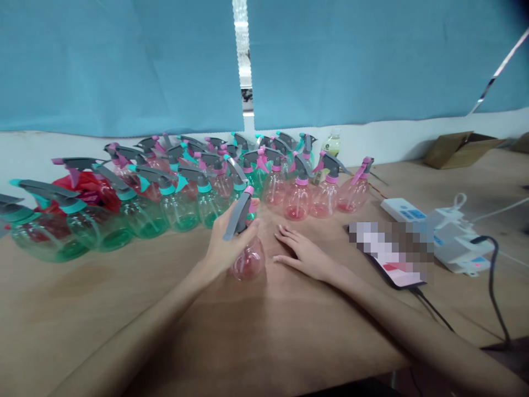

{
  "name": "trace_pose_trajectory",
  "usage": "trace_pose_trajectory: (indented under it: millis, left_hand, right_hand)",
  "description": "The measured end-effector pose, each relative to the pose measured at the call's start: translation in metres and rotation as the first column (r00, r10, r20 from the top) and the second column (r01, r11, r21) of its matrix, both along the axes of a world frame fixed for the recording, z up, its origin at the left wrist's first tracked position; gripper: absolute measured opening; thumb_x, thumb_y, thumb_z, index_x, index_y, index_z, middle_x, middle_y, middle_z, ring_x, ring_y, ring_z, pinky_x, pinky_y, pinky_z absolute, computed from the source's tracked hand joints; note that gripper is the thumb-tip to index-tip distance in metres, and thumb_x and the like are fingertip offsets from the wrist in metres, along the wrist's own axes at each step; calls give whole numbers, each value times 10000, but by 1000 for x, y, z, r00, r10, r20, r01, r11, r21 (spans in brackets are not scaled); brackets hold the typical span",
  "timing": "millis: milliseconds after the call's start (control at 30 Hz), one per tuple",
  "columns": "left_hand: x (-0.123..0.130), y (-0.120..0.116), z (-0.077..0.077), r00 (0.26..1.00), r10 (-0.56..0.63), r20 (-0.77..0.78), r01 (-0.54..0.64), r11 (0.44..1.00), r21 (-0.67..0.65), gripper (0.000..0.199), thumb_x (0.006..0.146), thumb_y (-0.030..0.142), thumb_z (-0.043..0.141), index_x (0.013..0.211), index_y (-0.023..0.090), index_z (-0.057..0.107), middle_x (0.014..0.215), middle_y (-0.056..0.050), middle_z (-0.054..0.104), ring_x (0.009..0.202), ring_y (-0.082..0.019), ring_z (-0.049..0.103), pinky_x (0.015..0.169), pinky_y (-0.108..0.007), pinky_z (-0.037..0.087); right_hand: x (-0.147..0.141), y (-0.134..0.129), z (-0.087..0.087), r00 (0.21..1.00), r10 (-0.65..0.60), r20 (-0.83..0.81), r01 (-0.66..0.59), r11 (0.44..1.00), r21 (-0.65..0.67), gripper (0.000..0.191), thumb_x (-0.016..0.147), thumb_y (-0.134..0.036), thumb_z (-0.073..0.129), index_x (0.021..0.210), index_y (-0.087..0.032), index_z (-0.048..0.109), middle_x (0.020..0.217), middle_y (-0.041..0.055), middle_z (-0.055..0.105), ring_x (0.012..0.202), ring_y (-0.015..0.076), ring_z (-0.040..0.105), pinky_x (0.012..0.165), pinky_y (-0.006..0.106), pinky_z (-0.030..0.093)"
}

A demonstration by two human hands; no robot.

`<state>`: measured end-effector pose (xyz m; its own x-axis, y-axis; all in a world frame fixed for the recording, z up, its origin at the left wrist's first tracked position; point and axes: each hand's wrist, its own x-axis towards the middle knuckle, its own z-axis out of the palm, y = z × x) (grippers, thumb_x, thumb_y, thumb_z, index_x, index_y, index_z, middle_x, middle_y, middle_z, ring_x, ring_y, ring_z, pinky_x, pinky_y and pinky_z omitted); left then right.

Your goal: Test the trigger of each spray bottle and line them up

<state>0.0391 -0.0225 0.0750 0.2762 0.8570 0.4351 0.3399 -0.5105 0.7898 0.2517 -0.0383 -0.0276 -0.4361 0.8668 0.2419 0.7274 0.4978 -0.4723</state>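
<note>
My left hand (225, 242) grips a pink spray bottle (248, 260) around its neck, just under the grey trigger head. The bottle stands on the wooden table (124, 309) in front of me. My right hand (303, 252) lies flat and open on the table right beside the bottle, palm down, holding nothing. Behind both hands stand several pink and green spray bottles (297, 193) with grey trigger heads, spread in rows from the far left to the middle.
A phone (392, 253) lies to the right of my right hand, with a cable running off the front edge. White power strips (450, 237) and cords sit further right. A cardboard box (458, 148) rests at the back right. Blue curtains hang behind.
</note>
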Motion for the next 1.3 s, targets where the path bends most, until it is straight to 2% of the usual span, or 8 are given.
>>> trace_pose_trajectory:
  millis: [200, 467, 733, 933, 1300]
  left_hand:
    - [1, 2, -3, 1000, 15, 17, -15, 1000, 14, 509, 815, 239, 596, 1315, 228, 500, 1168, -59, 650, 886, -156, 635, 807, -291, 522]
    - [1, 4, -5, 999, -7, 45, 6, 999, 33, 505, 813, 246, 606, 1308, 228, 507, 1167, -68, 652, 997, -188, 636, 837, -304, 525]
    - [1, 5, -6, 998, -4, 70, 1, 999, 38, 464, 804, 261, 608, 1260, 201, 548, 1128, -83, 666, 866, -168, 650, 769, -304, 531]
    - [2, 3, -5, 995, -21, 97, 18, 999, 33, 417, 800, 236, 612, 1213, 198, 567, 1118, -69, 671, 895, -159, 648, 777, -281, 527]
    - [1, 2, -2, 999, -5, 44, 3, 999, 45, 356, 801, 227, 594, 1155, 186, 583, 1067, -63, 678, 869, -164, 642, 755, -288, 517]
  right_hand:
    - [0, 0, 1, 1000, 1, -4, -1, 1000, 3, 737, 869, -647, 434, 1431, -171, 407, 1523, 115, 327, 1415, 279, 270, 1141, 483, 276]
    - [2, -1, 3, 1000, 3, 24, -3, 1000, 0, 762, 873, -654, 414, 1410, -114, 434, 1504, 154, 350, 1410, 280, 284, 1148, 466, 267]
    - [2, -2, 2, 1000, 5, -2, -5, 1000, 2, 749, 869, -652, 429, 1422, -147, 420, 1519, 131, 327, 1410, 282, 282, 1145, 479, 271]
    - [3, -2, 1, 1000, 13, -19, -13, 1000, 6, 722, 869, -642, 444, 1431, -189, 409, 1523, 105, 329, 1410, 285, 280, 1140, 497, 274]
    - [2, -1, 1, 1000, 4, -8, -4, 1000, -15, 744, 867, -645, 442, 1430, -161, 408, 1523, 120, 327, 1410, 286, 281, 1143, 484, 274]
